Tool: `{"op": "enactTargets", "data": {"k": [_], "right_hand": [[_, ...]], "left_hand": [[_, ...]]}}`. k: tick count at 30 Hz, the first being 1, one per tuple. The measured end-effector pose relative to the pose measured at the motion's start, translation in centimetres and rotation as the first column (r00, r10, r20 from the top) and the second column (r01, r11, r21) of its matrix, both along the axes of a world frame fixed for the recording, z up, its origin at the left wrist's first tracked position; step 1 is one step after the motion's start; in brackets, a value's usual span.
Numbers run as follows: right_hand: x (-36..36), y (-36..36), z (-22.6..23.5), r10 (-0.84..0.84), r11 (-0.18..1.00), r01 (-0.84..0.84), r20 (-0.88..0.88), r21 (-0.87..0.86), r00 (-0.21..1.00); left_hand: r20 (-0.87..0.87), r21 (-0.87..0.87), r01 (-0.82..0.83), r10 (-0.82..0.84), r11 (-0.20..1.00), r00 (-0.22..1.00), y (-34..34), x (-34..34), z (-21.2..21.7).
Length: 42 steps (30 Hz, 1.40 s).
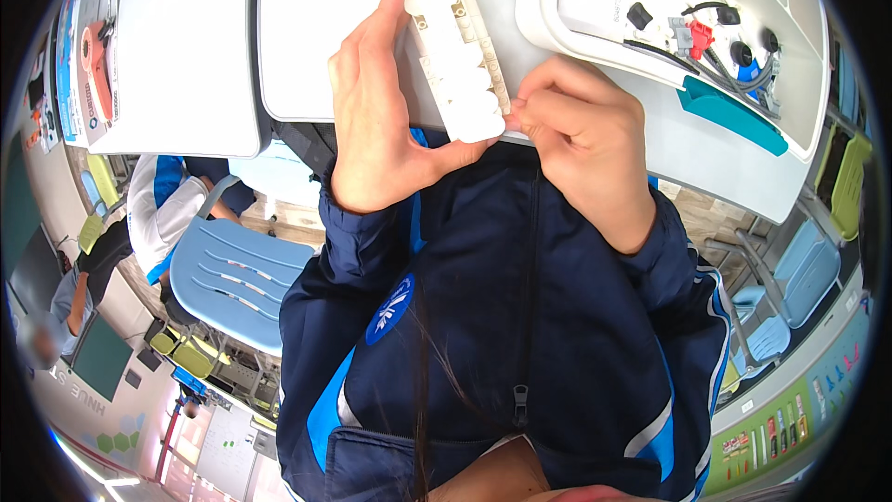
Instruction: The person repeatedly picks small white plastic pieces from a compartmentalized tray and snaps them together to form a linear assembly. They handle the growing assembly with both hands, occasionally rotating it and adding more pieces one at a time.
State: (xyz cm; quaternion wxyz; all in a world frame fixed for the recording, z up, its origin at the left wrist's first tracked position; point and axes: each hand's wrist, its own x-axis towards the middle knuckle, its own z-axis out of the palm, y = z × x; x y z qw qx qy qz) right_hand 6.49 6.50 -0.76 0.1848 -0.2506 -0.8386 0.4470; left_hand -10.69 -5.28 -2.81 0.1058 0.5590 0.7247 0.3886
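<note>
A long white assembly of building bricks (462, 74), with studs and a few tan pieces, is held over the front edge of the white table (316, 28). My left hand (376, 125) grips it, the fingers along its left side and the thumb under its near end. At the near right corner of the bricks, my right hand (592, 135) is closed in a pinch, its fingertips touching or very near the edge. Whatever lies between those fingertips is too small or hidden to make out.
A white tray (539, 23) at the right holds cables, wheels, a red part (701, 38) and other pieces. A teal panel (734, 117) is on its near side. Blue chairs (237, 270) stand left and right, and another person (172, 204) sits at the left.
</note>
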Motion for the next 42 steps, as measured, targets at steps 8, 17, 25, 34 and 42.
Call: {"op": "enactTargets", "data": {"k": [8, 17, 25, 34, 42], "right_hand": [[1.1, -0.1, 1.6, 0.001, 1.000, 0.000, 0.057, -0.009, 0.998], [6.8, 8.6, 12.6, 0.028, 0.959, -0.066, 0.139, 0.277, 0.990], [2.8, 17.0, 6.2, 0.415, 0.812, -0.513, 0.341, 0.279, 0.843], [0.9, 15.6, 5.3, 0.466, 0.640, -0.585, 0.354, 0.499, 0.811], [2.5, 17.3, 5.4, 0.372, 0.714, -0.491, 0.323, 0.499, 0.870]], "left_hand": [[0.024, -0.015, -0.031, 0.031, 0.999, 0.999, 0.0, 0.2, -0.3], [0.070, -0.098, -0.037, 0.044, 0.994, 0.997, 0.0, 0.3, 0.4], [0.213, -0.146, -0.092, 0.122, 0.985, 0.969, -0.5, 0.6, -0.3], [0.233, -0.133, -0.077, 0.106, 0.988, 0.967, -0.6, 0.3, -0.7], [0.248, -0.143, -0.093, 0.126, 0.985, 0.961, -0.7, 0.5, -0.8]]}}
